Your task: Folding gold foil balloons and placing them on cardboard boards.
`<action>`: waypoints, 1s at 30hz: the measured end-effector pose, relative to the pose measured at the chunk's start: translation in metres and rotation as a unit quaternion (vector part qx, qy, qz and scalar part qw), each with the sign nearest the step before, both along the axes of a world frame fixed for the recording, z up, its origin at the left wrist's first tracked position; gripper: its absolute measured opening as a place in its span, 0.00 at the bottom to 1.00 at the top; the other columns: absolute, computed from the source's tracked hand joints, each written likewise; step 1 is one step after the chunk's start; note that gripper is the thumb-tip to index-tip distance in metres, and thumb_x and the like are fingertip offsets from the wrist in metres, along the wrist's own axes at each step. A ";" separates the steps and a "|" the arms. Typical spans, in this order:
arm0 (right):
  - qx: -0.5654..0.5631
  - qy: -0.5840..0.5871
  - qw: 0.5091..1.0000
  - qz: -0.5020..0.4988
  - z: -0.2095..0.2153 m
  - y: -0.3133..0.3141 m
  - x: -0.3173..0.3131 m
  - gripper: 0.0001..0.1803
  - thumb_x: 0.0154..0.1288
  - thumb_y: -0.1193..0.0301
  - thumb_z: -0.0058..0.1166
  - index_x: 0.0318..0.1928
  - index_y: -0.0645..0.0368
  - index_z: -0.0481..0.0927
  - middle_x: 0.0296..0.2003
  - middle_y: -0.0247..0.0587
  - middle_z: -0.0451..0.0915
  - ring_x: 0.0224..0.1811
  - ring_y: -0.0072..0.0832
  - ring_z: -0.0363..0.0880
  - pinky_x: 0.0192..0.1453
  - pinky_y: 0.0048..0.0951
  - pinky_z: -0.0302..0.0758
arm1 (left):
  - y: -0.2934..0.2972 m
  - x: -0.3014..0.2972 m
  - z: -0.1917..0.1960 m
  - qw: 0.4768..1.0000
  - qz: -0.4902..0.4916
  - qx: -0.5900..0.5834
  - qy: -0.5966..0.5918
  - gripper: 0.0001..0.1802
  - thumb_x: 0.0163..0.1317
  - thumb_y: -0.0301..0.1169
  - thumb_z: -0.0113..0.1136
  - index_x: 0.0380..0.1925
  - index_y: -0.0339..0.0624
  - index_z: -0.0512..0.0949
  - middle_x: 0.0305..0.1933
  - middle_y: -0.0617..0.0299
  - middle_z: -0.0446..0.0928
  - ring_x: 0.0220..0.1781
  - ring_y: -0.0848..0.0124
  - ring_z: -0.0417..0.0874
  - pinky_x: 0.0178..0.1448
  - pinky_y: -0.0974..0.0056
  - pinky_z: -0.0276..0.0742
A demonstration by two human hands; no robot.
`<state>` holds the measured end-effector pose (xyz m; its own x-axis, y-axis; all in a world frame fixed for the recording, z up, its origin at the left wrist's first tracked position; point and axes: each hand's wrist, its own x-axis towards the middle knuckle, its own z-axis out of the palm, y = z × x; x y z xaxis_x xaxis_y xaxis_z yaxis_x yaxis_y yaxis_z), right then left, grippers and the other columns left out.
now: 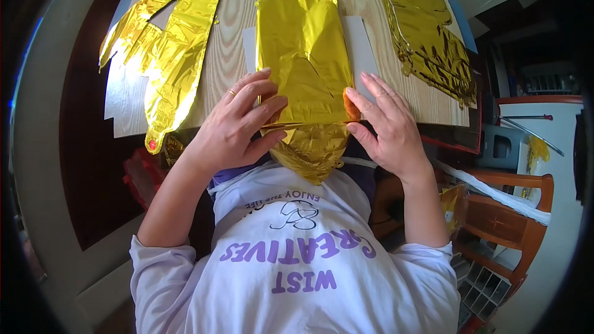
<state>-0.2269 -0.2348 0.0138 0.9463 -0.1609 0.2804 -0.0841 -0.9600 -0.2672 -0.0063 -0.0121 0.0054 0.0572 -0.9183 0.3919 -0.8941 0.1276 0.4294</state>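
Nearest the camera is the person's white shirt (297, 260) with purple lettering, both forearms rising from it. The left hand (238, 127) lies flat with its grip spread, fingers pressing on the left side of a deflated gold foil balloon (303, 43); a ring sits on one finger. The right hand (383, 127) is likewise spread, its fingertips touching the balloon's right edge, pinching nothing. The balloon lies lengthwise on the pale wooden worktop (235, 31), its near end crumpled and hanging over the worktop's edge toward the shirt, with a white sheet (362, 43) under it. Further off, a second flat gold foil balloon (170, 43) lies to the left and a third gold foil balloon (427, 25) to the right. A wooden chair (507, 210) stands at the right.
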 end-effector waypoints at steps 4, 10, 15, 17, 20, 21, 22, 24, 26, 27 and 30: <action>-0.028 -0.016 0.999 0.004 -0.010 0.000 -0.001 0.34 0.70 0.57 0.63 0.73 0.52 0.72 0.72 0.51 0.70 0.74 0.49 0.68 0.77 0.47 0.64 | -0.004 -0.011 -0.003 0.994 0.048 -0.003 -0.096 0.34 0.56 0.35 0.74 0.64 0.41 0.77 0.63 0.48 0.74 0.72 0.42 0.72 0.74 0.44 0.71; -0.031 -0.070 0.997 0.005 -0.027 0.013 0.005 0.38 0.61 0.67 0.69 0.72 0.57 0.71 0.69 0.57 0.72 0.73 0.51 0.69 0.76 0.49 0.65 | -0.008 -0.020 -0.016 0.980 0.101 0.016 -0.173 0.36 0.58 0.42 0.71 0.67 0.44 0.76 0.69 0.49 0.72 0.73 0.46 0.72 0.76 0.45 0.68; 0.003 -0.107 0.994 0.002 -0.028 0.014 0.003 0.43 0.57 0.69 0.72 0.74 0.53 0.69 0.72 0.56 0.68 0.68 0.49 0.73 0.73 0.47 0.68 | -0.001 -0.021 -0.020 0.981 0.103 0.021 -0.166 0.39 0.58 0.43 0.71 0.69 0.44 0.74 0.72 0.47 0.71 0.72 0.47 0.73 0.76 0.46 0.67; 0.004 -0.103 0.995 -0.003 -0.026 0.012 0.001 0.45 0.56 0.69 0.74 0.74 0.51 0.68 0.72 0.55 0.67 0.66 0.48 0.74 0.72 0.47 0.69 | 0.001 -0.023 -0.017 0.985 0.106 0.010 -0.133 0.40 0.57 0.42 0.72 0.71 0.44 0.72 0.72 0.47 0.71 0.72 0.47 0.73 0.75 0.45 0.68; 0.018 -0.103 0.994 -0.009 -0.026 0.010 -0.002 0.44 0.55 0.68 0.75 0.73 0.49 0.71 0.72 0.54 0.67 0.64 0.46 0.75 0.71 0.47 0.70 | 0.002 -0.024 -0.010 0.990 0.089 -0.007 -0.106 0.43 0.55 0.42 0.74 0.71 0.44 0.71 0.72 0.46 0.71 0.71 0.48 0.74 0.73 0.45 0.69; 0.012 -0.105 0.994 -0.007 -0.027 0.009 -0.003 0.42 0.55 0.68 0.74 0.72 0.49 0.72 0.72 0.54 0.68 0.65 0.46 0.75 0.71 0.47 0.70 | 0.002 -0.022 -0.008 0.992 0.080 -0.012 -0.101 0.43 0.55 0.41 0.74 0.71 0.44 0.71 0.72 0.46 0.71 0.71 0.48 0.74 0.72 0.45 0.70; 0.007 -0.108 0.994 -0.004 -0.028 0.007 -0.004 0.40 0.56 0.69 0.74 0.71 0.49 0.73 0.71 0.54 0.68 0.65 0.46 0.75 0.71 0.47 0.70 | 0.003 -0.020 -0.008 0.992 0.059 -0.021 -0.105 0.42 0.55 0.41 0.74 0.70 0.44 0.72 0.71 0.46 0.72 0.70 0.48 0.75 0.72 0.46 0.71; -0.009 -0.110 0.994 0.004 -0.029 0.005 -0.005 0.37 0.58 0.68 0.72 0.69 0.49 0.75 0.71 0.53 0.69 0.66 0.47 0.75 0.71 0.48 0.70 | 0.006 -0.014 -0.010 0.993 0.020 -0.040 -0.112 0.38 0.55 0.39 0.74 0.67 0.43 0.75 0.69 0.48 0.73 0.69 0.49 0.77 0.71 0.46 0.72; -0.030 -0.109 0.993 0.016 -0.029 0.003 -0.005 0.34 0.60 0.68 0.71 0.68 0.49 0.77 0.70 0.53 0.70 0.67 0.47 0.74 0.72 0.48 0.70 | 0.008 -0.010 -0.012 0.990 0.002 -0.039 -0.134 0.34 0.56 0.37 0.73 0.64 0.43 0.77 0.67 0.50 0.75 0.68 0.51 0.78 0.71 0.47 0.73; -0.031 -0.103 0.994 0.018 -0.029 0.002 -0.005 0.33 0.61 0.67 0.70 0.68 0.49 0.77 0.70 0.53 0.70 0.68 0.47 0.74 0.72 0.48 0.69 | 0.009 -0.009 -0.013 0.989 -0.007 -0.038 -0.144 0.32 0.56 0.36 0.73 0.62 0.43 0.79 0.66 0.51 0.76 0.67 0.52 0.79 0.71 0.47 0.73; -0.035 -0.081 0.996 0.018 -0.026 -0.001 -0.006 0.32 0.64 0.64 0.68 0.68 0.49 0.76 0.70 0.52 0.71 0.69 0.48 0.72 0.73 0.48 0.68 | 0.006 -0.010 -0.011 0.990 0.013 -0.025 -0.135 0.28 0.57 0.34 0.72 0.59 0.42 0.81 0.64 0.53 0.78 0.67 0.54 0.79 0.71 0.48 0.73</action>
<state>-0.2328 -0.2362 -0.0123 0.8927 -0.1016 0.4390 -0.0098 -0.9784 -0.2065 -0.0163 -0.0062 -0.0052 -0.0326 -0.8965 0.4419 -0.9785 0.1186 0.1685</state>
